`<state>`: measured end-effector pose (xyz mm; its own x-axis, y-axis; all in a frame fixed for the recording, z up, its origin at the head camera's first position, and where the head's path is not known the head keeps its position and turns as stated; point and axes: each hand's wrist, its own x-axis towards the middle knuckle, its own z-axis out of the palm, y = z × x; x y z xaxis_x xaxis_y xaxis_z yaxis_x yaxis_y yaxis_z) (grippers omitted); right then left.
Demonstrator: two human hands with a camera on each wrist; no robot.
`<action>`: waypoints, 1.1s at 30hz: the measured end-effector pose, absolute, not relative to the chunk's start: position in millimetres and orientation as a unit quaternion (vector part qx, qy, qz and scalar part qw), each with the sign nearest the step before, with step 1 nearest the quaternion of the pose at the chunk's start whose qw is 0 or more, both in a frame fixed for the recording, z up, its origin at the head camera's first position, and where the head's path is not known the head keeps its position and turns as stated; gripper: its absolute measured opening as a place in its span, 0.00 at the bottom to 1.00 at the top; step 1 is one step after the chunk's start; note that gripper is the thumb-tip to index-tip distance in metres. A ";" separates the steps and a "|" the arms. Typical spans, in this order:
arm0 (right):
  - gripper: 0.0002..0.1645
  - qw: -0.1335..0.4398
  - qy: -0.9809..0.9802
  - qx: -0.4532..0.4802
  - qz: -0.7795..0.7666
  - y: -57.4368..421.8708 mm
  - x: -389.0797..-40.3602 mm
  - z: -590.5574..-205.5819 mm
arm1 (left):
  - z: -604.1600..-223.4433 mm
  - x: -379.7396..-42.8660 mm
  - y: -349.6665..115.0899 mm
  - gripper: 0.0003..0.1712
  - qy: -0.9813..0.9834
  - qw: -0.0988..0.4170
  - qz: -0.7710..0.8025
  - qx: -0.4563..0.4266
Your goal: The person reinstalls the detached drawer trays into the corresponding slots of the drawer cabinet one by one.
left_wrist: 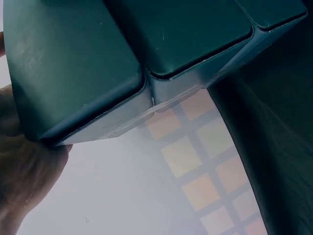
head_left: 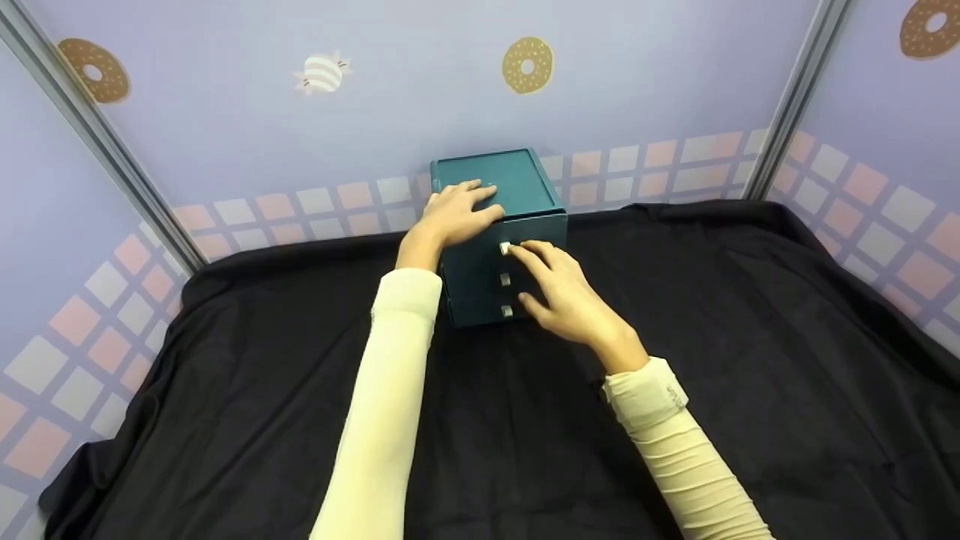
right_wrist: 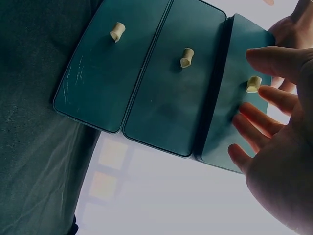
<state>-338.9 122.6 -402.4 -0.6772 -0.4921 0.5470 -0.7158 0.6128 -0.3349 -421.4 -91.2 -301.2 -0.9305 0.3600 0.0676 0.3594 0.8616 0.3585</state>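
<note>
A dark teal cabinet [head_left: 517,176] with three stacked drawers stands against the back wall. Each drawer front carries a small pale knob, the top knob [head_left: 505,247] among them. My left hand [head_left: 454,214] rests spread on the cabinet's top near its front left edge. In front of the drawers is my right hand [head_left: 562,289], its fingers loosely extended and a fingertip right at the top knob. The right wrist view shows its thumb apart from that knob [right_wrist: 254,84]. There, the top drawer [right_wrist: 227,115] juts slightly past the middle drawer [right_wrist: 166,105].
Black cloth [head_left: 300,390] covers the table and bunches up along its edges. Behind it rises a lilac wall [head_left: 420,67] printed with doughnuts and pink and white squares. Metal corner posts [head_left: 795,97] stand at both sides.
</note>
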 end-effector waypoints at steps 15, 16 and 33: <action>0.46 0.193 -0.873 0.355 0.274 123.3 -342.6 -408.0 | -301.0 -421.9 -92.1 0.40 0.965 -0.002 0.184 0.186; 0.47 0.191 -0.874 0.353 0.273 123.7 -342.6 -408.2 | -300.9 -421.8 -91.7 0.40 0.965 0.000 0.184 0.187; 0.50 0.171 -0.885 0.340 0.269 121.3 -346.7 -415.3 | -303.4 -421.7 -91.1 0.39 0.965 -0.002 0.187 0.186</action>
